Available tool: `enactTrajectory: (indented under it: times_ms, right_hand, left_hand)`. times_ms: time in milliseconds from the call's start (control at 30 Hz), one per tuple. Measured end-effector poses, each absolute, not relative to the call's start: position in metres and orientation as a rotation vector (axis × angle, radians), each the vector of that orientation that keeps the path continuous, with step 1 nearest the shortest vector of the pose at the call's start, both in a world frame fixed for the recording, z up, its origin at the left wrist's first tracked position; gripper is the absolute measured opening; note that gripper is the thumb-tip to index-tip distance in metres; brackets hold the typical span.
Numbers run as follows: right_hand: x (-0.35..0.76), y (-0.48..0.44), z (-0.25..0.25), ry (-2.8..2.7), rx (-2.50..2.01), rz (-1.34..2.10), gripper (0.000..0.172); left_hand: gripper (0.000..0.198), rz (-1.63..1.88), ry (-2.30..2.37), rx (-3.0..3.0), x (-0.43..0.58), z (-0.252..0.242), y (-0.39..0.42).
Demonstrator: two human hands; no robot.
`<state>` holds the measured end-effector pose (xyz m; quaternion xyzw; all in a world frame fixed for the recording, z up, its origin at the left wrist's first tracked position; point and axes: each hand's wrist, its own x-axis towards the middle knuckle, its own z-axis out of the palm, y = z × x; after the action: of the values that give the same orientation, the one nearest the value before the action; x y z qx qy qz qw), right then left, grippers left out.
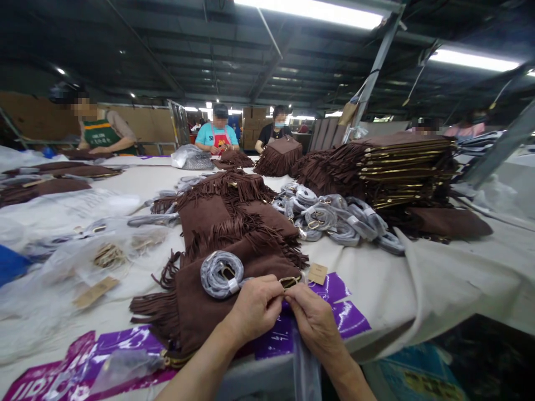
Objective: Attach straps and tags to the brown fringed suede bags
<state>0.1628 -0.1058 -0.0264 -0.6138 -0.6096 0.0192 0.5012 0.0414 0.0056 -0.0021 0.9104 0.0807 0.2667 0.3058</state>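
Fingers (276, 288) of left hand (257, 303) and right hand (316, 316) pinching gold clasp (289, 282), messy pale table (371, 284), strip-lit workshop (251, 78), brown fringed bag (261, 256), plastic-wrapped strap coil (215, 283) on top.

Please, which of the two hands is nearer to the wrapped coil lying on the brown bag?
Left. The left hand is just beside the wrapped coil, on its right; the right hand is farther right.

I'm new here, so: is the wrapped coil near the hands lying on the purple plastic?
No, the wrapped coil lies on the brown bag.
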Motion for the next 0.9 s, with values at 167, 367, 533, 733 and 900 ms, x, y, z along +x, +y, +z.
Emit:
enactTrajectory:
  times_ms: [167,367,533,733,900]
  right_hand:
    - [0.171,-0.111,-0.003,-1.431,-1.540,0.113,0.022]
    - [0.145,-0.067,0.056,-1.595,-1.832,0.012,0.034]
    - [0.107,0.000,0.062,-1.735,-1.941,0.234,0.023]
    - [0.145,-0.028,0.086,-1.690,-1.683,0.310,0.020]
    - [0.147,-0.104,0.089,-1.739,-1.420,-0.012,0.011]
  left_hand:
    - [0.017,0.604,0.381,2.536,0.028,0.023,0.000]
    - [0.016,0.373,0.783,2.778,-0.032,0.045,-0.015]
    - [0.015,0.229,0.957,2.917,-0.054,0.022,-0.015]
    - [0.018,0.193,1.034,2.814,-0.049,0.034,0.010]
    - [0.025,0.468,1.024,2.700,-0.049,0.066,0.035]
